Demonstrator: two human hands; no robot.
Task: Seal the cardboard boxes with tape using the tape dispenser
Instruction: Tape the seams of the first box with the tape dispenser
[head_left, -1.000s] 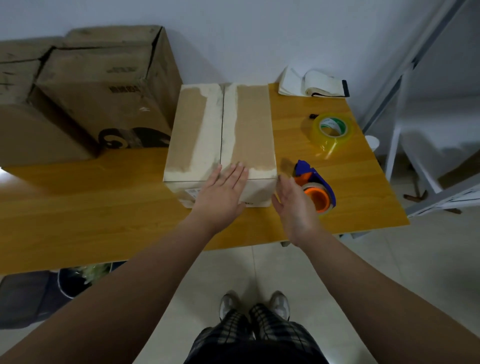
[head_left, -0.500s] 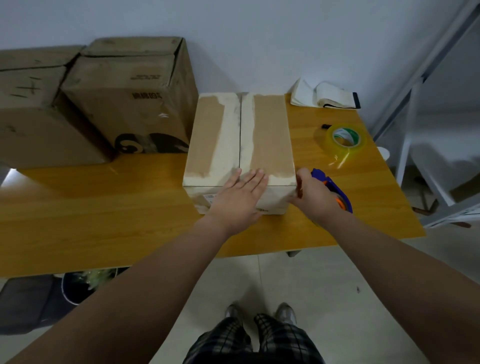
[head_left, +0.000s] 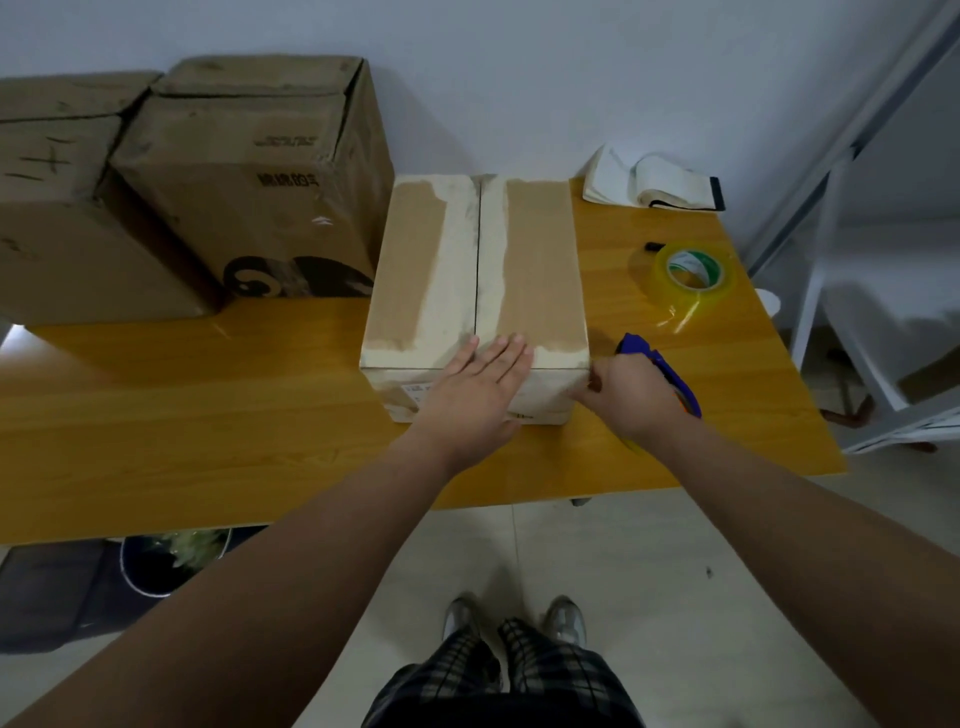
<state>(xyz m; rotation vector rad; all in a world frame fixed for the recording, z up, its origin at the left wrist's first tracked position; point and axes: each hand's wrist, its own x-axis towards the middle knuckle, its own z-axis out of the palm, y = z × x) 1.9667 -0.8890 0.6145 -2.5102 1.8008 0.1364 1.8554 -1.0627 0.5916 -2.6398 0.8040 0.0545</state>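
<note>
A small cardboard box (head_left: 524, 260) with torn pale strips along its closed centre seam lies on the wooden table (head_left: 208, 415). My left hand (head_left: 475, 395) rests flat, fingers spread, over the box's near top edge. My right hand (head_left: 631, 397) is closed around the blue tape dispenser (head_left: 662, 366), right beside the box's near right corner. The dispenser's orange roll is mostly hidden behind the hand.
Two larger brown boxes (head_left: 249, 182) stand at the back left. A clear tape roll (head_left: 691, 275) and an open notebook (head_left: 649, 182) lie at the back right. A white metal rack (head_left: 883, 312) is to the right of the table; a dark bin (head_left: 156, 566) sits below.
My right hand went from hovering open beside the dispenser to gripping it, and shifted toward the box's right corner. The left hand stayed flat on the box.
</note>
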